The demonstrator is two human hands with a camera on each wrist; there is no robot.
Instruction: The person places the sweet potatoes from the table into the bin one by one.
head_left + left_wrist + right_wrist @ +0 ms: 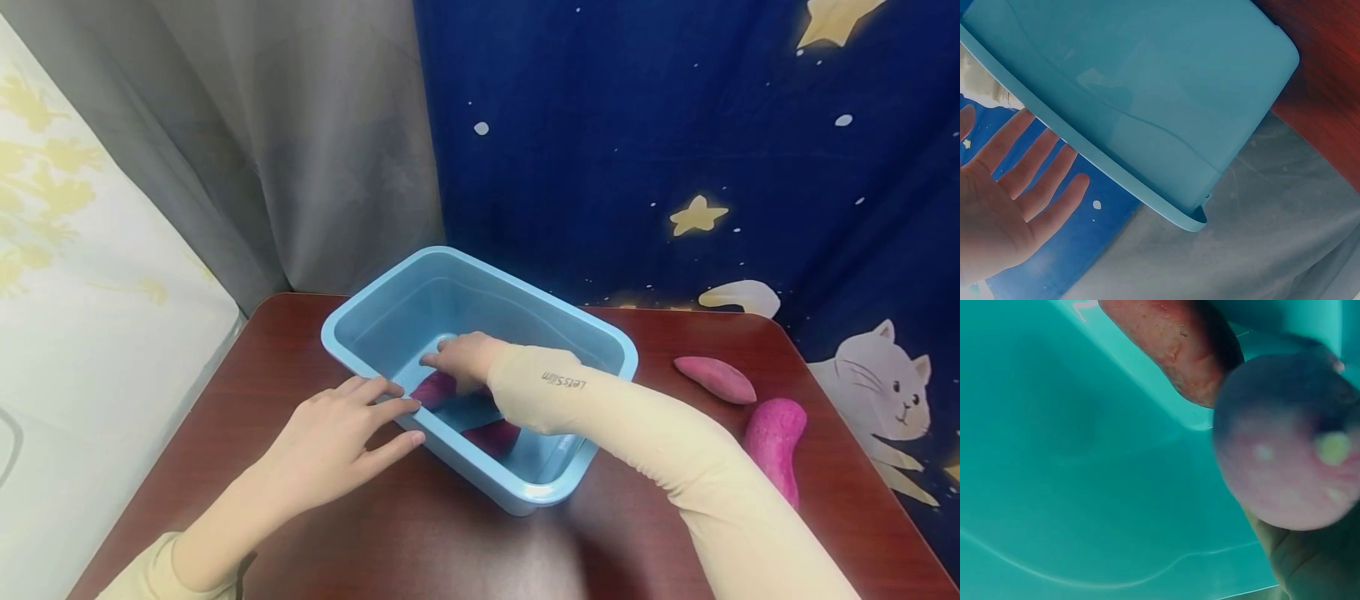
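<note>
A light blue plastic basin (480,471) stands on the table. My right hand (468,358) reaches down inside it and grips a round-ended sweet potato (1285,481), pinkish purple with a pale spot. Another sweet potato (1175,353), reddish and pitted, lies on the basin floor beside it. In the head view, purple sweet potatoes (433,389) show partly behind the near rim and my hand. At the near left rim, my left hand (330,442) rests its fingertips with the fingers extended. The left wrist view shows those fingers (1047,169) by the rim, holding nothing.
Two more sweet potatoes lie right of the basin on the brown table (420,542): a tapered pink one (716,379) and a thicker magenta one (776,442). Grey curtain (337,142) and blue star-patterned curtain (562,167) hang behind the table's far edge.
</note>
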